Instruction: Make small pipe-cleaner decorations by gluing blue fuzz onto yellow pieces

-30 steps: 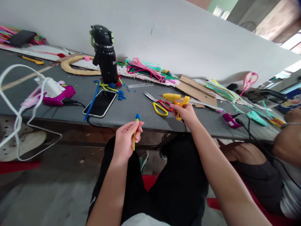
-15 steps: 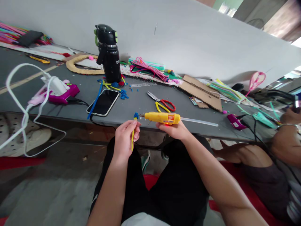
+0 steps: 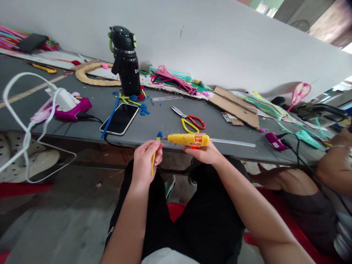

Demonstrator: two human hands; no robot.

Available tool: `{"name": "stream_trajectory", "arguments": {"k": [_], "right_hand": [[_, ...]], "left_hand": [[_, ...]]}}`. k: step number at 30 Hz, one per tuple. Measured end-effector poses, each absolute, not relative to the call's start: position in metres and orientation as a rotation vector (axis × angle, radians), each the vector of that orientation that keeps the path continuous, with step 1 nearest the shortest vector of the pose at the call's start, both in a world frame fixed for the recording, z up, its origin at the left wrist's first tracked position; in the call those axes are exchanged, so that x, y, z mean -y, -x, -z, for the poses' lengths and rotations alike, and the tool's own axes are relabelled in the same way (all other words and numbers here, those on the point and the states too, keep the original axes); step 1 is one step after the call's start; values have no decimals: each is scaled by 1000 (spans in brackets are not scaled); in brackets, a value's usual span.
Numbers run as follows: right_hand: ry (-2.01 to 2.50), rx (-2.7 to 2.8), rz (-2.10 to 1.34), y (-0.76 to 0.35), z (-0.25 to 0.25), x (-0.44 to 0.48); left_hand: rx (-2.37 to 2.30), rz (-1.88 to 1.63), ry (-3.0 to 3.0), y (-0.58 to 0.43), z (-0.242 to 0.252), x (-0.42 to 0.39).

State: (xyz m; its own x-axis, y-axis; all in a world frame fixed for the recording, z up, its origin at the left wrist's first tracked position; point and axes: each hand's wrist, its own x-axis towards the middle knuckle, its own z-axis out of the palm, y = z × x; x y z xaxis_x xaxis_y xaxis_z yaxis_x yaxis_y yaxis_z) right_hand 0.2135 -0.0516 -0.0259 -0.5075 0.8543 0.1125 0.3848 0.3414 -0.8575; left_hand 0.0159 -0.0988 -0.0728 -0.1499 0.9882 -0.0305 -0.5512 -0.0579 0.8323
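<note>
Pinched in my left hand (image 3: 147, 156) is a yellow pipe cleaner (image 3: 153, 163) topped by a small blue fuzzy tuft (image 3: 160, 134). My right hand (image 3: 205, 152) is wrapped round a yellow hot glue gun (image 3: 187, 139), its red light lit. A long clear glue stick (image 3: 233, 142) sticks out of the gun's back end. The metal nozzle points left and is right at the base of the tuft; whether it touches I cannot tell. Scissors (image 3: 189, 121) with one red and one yellow handle lie on the table just beyond the gun.
A phone (image 3: 121, 119) with a blue pipe cleaner across it lies left, before a black bottle (image 3: 128, 62). Purple power adapters (image 3: 73, 109) with cables sit at both sides. Cardboard strips (image 3: 236, 106) and pipe cleaner bundles (image 3: 176, 80) line the wall. Another person's arm (image 3: 335, 161) is at right.
The glue gun has tipped slightly and its nozzle has dropped a little, nearer the join below the blue tuft. Both hands keep their grip.
</note>
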Motion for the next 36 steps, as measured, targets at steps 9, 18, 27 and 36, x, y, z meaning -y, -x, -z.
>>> {"name": "stream_trajectory", "arguments": {"k": [9,18,27,36], "right_hand": [[1088,2029,-1118,-212,24,52],[1093,2016,-1145,-211,24,53],[1109,2021,-1134,-211,23,54],[1097,1977,-1114,-209,23,54]], "left_hand": [[-867,-1546,-689,-16,73,99],[-858,-1539,-688,-15,73,100],[-874,-1538,-679,-15,72,99],[-868,-1550,-682,-15,73,98]]}}
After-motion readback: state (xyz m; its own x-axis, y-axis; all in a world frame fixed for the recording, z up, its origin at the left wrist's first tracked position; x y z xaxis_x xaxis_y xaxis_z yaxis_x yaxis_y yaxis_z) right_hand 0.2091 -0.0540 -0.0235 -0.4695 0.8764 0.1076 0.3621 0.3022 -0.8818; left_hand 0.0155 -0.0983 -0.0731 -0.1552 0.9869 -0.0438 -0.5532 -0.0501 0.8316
